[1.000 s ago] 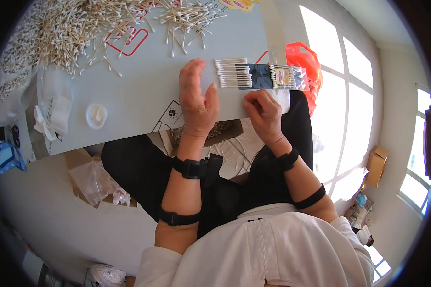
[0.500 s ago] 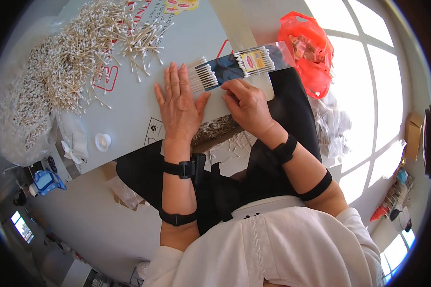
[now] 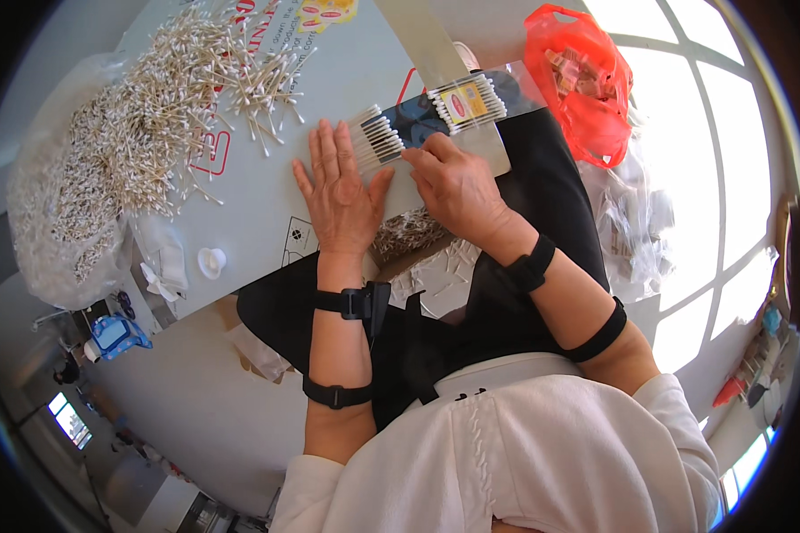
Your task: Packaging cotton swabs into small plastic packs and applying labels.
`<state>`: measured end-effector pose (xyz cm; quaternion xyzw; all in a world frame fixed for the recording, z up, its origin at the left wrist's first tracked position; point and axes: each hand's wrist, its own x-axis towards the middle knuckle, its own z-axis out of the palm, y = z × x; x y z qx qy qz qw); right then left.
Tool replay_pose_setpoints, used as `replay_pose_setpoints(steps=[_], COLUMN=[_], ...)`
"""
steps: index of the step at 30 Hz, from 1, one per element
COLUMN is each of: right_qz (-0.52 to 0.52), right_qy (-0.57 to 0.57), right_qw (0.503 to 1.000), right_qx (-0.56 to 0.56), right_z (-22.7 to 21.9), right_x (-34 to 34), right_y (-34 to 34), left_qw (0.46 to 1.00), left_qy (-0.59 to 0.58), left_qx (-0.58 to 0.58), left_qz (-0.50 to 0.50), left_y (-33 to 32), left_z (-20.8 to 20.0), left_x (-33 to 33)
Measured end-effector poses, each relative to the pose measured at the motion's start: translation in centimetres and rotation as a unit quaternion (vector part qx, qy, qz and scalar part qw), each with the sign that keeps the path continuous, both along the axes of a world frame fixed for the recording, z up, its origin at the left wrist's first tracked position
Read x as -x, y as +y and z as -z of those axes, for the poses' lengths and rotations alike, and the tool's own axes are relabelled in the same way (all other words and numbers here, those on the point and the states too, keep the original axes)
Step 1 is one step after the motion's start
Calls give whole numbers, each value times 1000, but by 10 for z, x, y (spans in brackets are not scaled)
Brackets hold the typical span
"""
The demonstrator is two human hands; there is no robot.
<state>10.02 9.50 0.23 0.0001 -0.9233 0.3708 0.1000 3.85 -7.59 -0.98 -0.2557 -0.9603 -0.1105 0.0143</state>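
Observation:
My left hand (image 3: 342,204) lies flat on the table with its fingers stretched out, beside a row of cotton swabs (image 3: 372,140). The swabs lie parallel, their white tips over a dark blue strip (image 3: 413,120). At the near corner of that row is my right hand (image 3: 460,188), its fingers curled and the fingertips close together. Whatever they may pinch is hidden. Farther along the strip sits a bundle of swabs (image 3: 489,96) with a yellow label (image 3: 463,103) on it.
A big heap of loose cotton swabs (image 3: 156,133) spreads over the table's left side, partly in a clear plastic bag (image 3: 28,209). A red plastic bag (image 3: 609,133) hangs at the right. Below the table edge, more swabs (image 3: 409,233) lie in a box. A white spool-like piece (image 3: 212,262) stands near the left edge.
My right hand has shifted slightly left, its fingertips now at the swab tips. The left hand stays flat beside the row. The whole view has shifted a little.

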Motion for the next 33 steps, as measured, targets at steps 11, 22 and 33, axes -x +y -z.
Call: replay_pose_setpoints(steps=[11, 22, 33], right_qz=[11, 19, 8], right_qy=[26, 10, 28], right_qw=[998, 999, 1000], right_qx=[-55, 28, -6], right_z=[10, 3, 5], right_x=[12, 23, 28], right_y=[-3, 7, 3], left_qw=[1000, 1000, 1000], left_qy=[5, 12, 14], left_qx=[13, 0, 0], left_qz=[-9, -7, -12], left_y=[-1, -1, -1], left_z=[5, 5, 5], left_x=[2, 1, 2])
